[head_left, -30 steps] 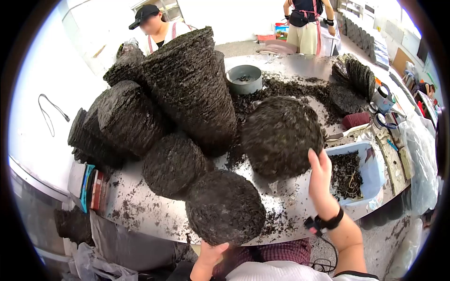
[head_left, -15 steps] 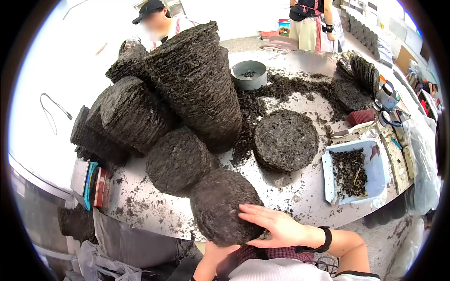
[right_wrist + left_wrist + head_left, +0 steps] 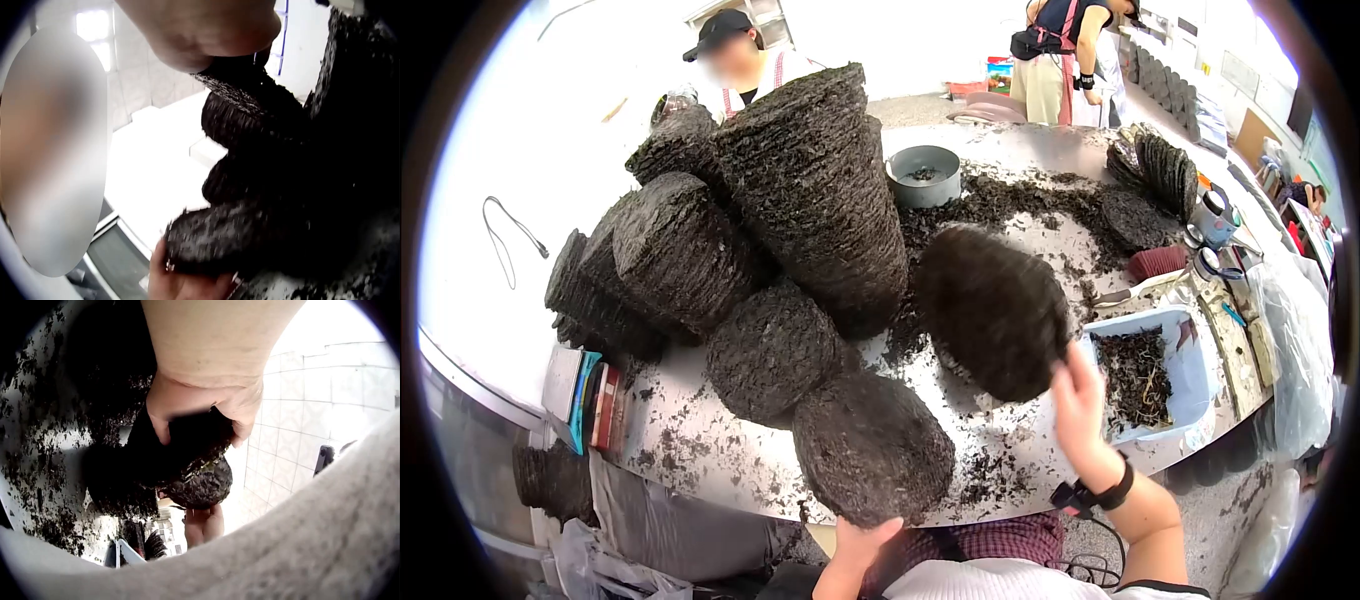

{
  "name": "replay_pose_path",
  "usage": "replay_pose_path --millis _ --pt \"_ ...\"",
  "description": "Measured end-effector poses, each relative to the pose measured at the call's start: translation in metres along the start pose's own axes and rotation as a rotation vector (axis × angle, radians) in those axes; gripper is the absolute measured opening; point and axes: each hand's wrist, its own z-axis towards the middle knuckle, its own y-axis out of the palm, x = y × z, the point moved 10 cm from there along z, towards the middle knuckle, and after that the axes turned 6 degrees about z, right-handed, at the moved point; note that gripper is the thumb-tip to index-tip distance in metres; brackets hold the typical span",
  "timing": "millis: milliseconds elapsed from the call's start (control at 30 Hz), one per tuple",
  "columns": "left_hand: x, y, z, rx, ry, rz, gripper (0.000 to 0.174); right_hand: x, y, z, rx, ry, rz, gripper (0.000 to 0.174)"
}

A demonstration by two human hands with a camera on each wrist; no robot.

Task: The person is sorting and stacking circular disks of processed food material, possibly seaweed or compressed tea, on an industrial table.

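Observation:
My right hand (image 3: 1082, 408) pinches the edge of a dark round sheet (image 3: 992, 312), tilted and blurred over the middle of the table, above a low stack that it mostly hides. At the near edge my left hand (image 3: 857, 556) grips the bottom of a dark round stack (image 3: 874, 450), which leans against another stack (image 3: 770, 350). In the left wrist view the left hand (image 3: 206, 403) has its fingers around the dark stack. In the right wrist view the right hand (image 3: 209, 31) holds the sheet's edge, with the left hand (image 3: 187, 284) low in that view.
Tall dark stacks (image 3: 815, 190) stand at the left and a grey round tin (image 3: 924, 177) behind. A blue tub (image 3: 1190, 375) with dark scraps, a brush (image 3: 1158, 262) and cans are at the right. Two people (image 3: 1050, 70) (image 3: 735, 60) are across the table.
The right hand went from the low middle stack to the near stack, touching its face, and is now back over the middle with a sheet. The left hand has stayed at the near stack.

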Motion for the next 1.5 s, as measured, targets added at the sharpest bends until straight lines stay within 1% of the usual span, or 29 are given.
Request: replay_pose_path --millis 67,133,167,200,267,333,367,433,467,500,533,600,633,667,733,800,867,933,967,1067,1100,1133,1167,1267,1300,1333,1400,1467,1500 --pt "0.007 0.012 0.005 0.023 0.033 -0.132 0.060 -0.038 0.065 -0.036 -0.333 -0.139 -0.123 0.043" --pt "0.005 0.018 0.006 0.032 0.065 -0.087 0.059 -0.058 0.112 -0.075 -0.620 -0.310 -0.235 0.050" --pt "0.008 0.022 0.009 0.051 0.091 -0.085 0.058 -0.054 0.127 -0.092 -0.725 -0.313 -0.237 0.049" --pt "0.009 0.024 0.011 0.071 0.118 -0.083 0.058 -0.055 0.133 -0.102 -0.717 -0.349 -0.200 0.053" --pt "-0.002 0.014 0.012 0.121 0.118 -0.074 0.055 -0.050 0.132 -0.105 -0.670 -0.318 -0.154 0.052" --pt "-0.006 0.004 0.010 0.165 0.109 -0.060 0.055 -0.048 0.122 -0.090 -0.618 -0.195 -0.088 0.044" --pt "-0.007 0.000 0.008 0.148 0.108 0.000 0.055 -0.049 0.107 -0.075 -0.520 -0.131 -0.099 0.042" --pt "-0.005 -0.006 0.006 0.162 0.086 -0.093 0.061 -0.036 0.056 -0.040 -0.187 -0.012 -0.152 0.035" --pt "-0.002 -0.008 0.005 0.167 0.076 -0.139 0.063 -0.022 0.030 -0.020 -0.067 0.043 -0.102 0.035" --pt "0.006 -0.007 0.003 0.171 0.067 -0.138 0.062 -0.009 0.004 -0.003 0.056 0.090 -0.044 0.035" --pt "-0.005 -0.016 0.001 0.199 -0.036 -0.129 0.061 0.007 -0.012 0.017 0.063 0.135 0.102 0.039" --pt "-0.030 -0.035 -0.008 0.249 -0.243 -0.112 0.059 0.051 -0.041 0.037 0.236 0.081 0.189 0.051" --pt "0.000 -0.013 -0.001 0.144 -0.040 -0.282 0.058 0.037 -0.042 0.039 0.206 -0.069 -0.271 0.060" --pt "0.002 -0.009 0.004 0.117 -0.028 -0.320 0.058 0.030 -0.041 0.028 0.205 -0.142 -0.380 0.057" --pt "0.002 -0.009 0.001 0.087 -0.033 -0.385 0.059 -0.017 0.011 -0.001 -0.128 -0.255 -0.460 0.053" --pt "-0.001 -0.008 0.000 0.059 -0.065 -0.385 0.061 -0.044 0.053 -0.033 -0.431 -0.407 -0.365 0.053" --pt "-0.004 -0.002 0.001 0.014 -0.100 -0.389 0.063 -0.062 0.091 -0.063 -0.720 -0.441 -0.352 0.059" --pt "-0.005 0.001 -0.001 0.005 -0.148 -0.401 0.065 -0.058 0.117 -0.088 -0.976 -0.477 -0.360 0.061" --pt "-0.004 0.003 0.000 -0.001 -0.167 -0.409 0.066 -0.054 0.118 -0.089 -0.946 -0.499 -0.356 0.055" --pt "-0.009 -0.005 0.000 -0.013 -0.131 -0.419 0.071 -0.052 0.114 -0.091 -0.914 -0.582 -0.362 0.050" --pt "-0.010 -0.008 0.000 -0.028 -0.116 -0.387 0.071 -0.059 0.108 -0.083 -0.836 -0.550 -0.317 0.045" --pt "-0.012 -0.010 -0.001 -0.025 -0.108 -0.388 0.070 -0.059 0.098 -0.070 -0.754 -0.423 -0.240 0.039" --pt "-0.014 -0.011 -0.001 -0.021 -0.097 -0.389 0.069 -0.044 0.082 -0.056 -0.610 -0.251 -0.133 0.034" --pt "-0.009 -0.007 -0.002 -0.013 -0.097 -0.400 0.063 -0.001 0.005 -0.012 0.018 0.107 -0.168 0.021" --pt "-0.011 -0.007 -0.003 -0.012 -0.115 -0.405 0.063 0.005 -0.011 0.003 0.118 0.064 -0.026 0.026" --pt "-0.012 -0.006 -0.003 -0.009 -0.133 -0.410 0.062 0.016 -0.018 0.014 0.186 0.109 0.224 0.033" --pt "-0.006 -0.002 -0.002 -0.010 -0.126 -0.384 0.062 0.058 -0.042 0.026 0.344 0.235 0.433 0.042" --pt "-0.004 -0.002 -0.001 -0.002 -0.120 -0.372 0.061 0.082 -0.059 0.033 0.320 0.232 0.295 0.047" --pt "-0.006 -0.003 0.000 0.005 -0.116 -0.373 0.060 0.080 -0.061 0.027 0.351 0.278 0.234 0.052"
